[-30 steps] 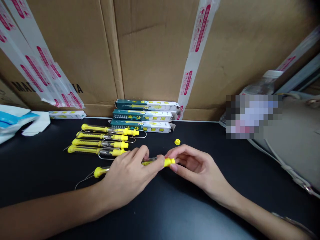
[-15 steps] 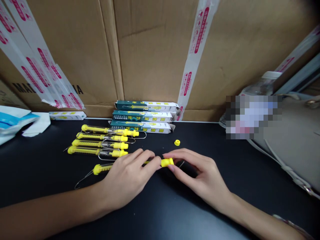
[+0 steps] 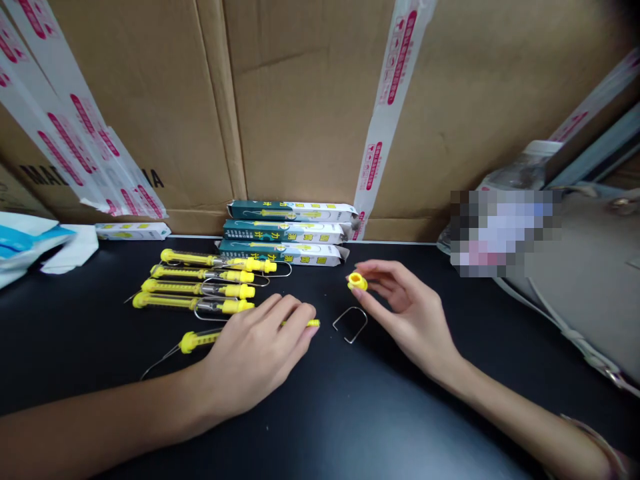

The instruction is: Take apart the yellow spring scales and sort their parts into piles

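Note:
My left hand [image 3: 265,340] is closed around a tubular spring scale [image 3: 200,341]. Its yellow capped end and wire hook stick out on the left, and a thin yellow rod end [image 3: 313,323] pokes out past my fingers. Between the thumb and fingertips of my right hand [image 3: 400,303] is a yellow plastic end cap [image 3: 357,281], its hollow opening facing up and toward me. On the black table between the hands lies a bent wire loop [image 3: 351,325], touched by neither. Several other yellow spring scales [image 3: 173,287] lie in a row behind my left hand.
Three small printed boxes [image 3: 285,232] lie against the cardboard [image 3: 310,120] at the back, another box [image 3: 133,231] farther left. Blue-and-white packaging [image 3: 30,243] sits at the left edge. A plastic bottle [image 3: 520,170] and a grey bag [image 3: 590,280] stand on the right.
My right hand has pulled the yellow end cap off the scale and moved it up and back, where the small loose yellow cap lay. The wire loop now lies free on the table.

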Motion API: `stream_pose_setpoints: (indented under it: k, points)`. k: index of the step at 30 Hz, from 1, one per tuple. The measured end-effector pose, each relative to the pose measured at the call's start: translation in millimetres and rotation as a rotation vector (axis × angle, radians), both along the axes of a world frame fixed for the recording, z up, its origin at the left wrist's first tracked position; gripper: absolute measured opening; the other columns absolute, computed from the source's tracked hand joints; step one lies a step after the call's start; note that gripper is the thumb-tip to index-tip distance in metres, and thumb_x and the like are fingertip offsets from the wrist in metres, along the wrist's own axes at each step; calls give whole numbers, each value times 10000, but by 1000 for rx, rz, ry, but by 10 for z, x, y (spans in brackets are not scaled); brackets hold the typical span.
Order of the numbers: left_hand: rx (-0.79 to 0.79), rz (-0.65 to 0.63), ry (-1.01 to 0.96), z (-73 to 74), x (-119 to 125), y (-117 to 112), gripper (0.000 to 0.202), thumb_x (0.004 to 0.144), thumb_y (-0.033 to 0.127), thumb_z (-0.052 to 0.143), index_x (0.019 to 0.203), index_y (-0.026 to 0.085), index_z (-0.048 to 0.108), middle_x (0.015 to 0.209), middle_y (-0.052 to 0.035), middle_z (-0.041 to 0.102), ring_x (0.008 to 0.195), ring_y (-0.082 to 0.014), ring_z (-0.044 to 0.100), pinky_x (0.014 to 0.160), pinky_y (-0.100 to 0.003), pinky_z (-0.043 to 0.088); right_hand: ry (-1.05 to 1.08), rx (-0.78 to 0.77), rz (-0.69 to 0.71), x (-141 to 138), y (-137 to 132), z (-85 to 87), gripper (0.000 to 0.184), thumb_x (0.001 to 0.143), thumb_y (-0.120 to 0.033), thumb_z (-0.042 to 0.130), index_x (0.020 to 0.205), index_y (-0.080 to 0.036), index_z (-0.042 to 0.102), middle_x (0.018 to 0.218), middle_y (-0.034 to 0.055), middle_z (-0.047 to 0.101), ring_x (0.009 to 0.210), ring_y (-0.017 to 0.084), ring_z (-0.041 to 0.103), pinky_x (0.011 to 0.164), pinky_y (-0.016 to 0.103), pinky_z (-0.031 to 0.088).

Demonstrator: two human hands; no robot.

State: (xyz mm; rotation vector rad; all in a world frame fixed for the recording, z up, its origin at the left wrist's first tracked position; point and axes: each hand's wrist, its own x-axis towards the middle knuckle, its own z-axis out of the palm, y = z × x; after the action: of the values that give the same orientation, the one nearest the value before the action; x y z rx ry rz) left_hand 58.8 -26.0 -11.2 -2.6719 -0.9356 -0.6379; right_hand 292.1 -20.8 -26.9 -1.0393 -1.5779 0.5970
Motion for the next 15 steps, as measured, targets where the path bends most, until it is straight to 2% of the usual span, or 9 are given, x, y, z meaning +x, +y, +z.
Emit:
stream_pose_setpoints:
  k: [2, 5, 9, 12, 15]
  points:
    - [-1, -6, -2, -4, 5, 1, 149, 1022, 244, 396, 997, 185, 531, 905, -26, 642, 822, -204, 643, 635, -319, 462, -112, 57, -58, 41, 84, 10, 234, 892, -216, 655, 1126, -219, 642, 1127, 69, 650, 1003, 204, 654, 932, 388, 538]
    - [-6, -9, -16, -9, 13, 2, 139, 1018, 245, 401, 991, 187, 524, 890, -20, 638, 792, -198, 644, 610, -314, 457, -294, 114, -123, 71, 169, 32, 163, 889, -227, 656, 1051, -219, 676, 1051, 55, 699, 973, 216, 658, 910, 403, 524]
    - [-24, -2, -7, -6, 16, 1, 139, 1018, 248, 400, 982, 194, 523, 874, -13, 636, 772, -190, 645, 600, -308, 448, -404, 62, -117, 73, 204, 34, 174, 868, -240, 676, 1042, -229, 681, 1060, 61, 708, 997, 235, 660, 902, 416, 527]
    - [-44, 9, 3, -3, 11, -7, 148, 1021, 255, 394, 986, 192, 523, 873, -14, 637, 776, -185, 645, 605, -299, 438, -442, 2, -98, 69, 205, 18, 221, 885, -245, 651, 1106, -234, 669, 1129, 82, 692, 1019, 238, 670, 914, 435, 534]
    - [-53, 6, 3, -3, 9, -14, 145, 1022, 253, 392, 984, 190, 517, 876, -15, 636, 780, -183, 643, 608, -296, 431, -474, -16, -80, 61, 216, -4, 261, 890, -240, 642, 1149, -242, 665, 1114, 79, 711, 1093, 262, 645, 933, 472, 524]
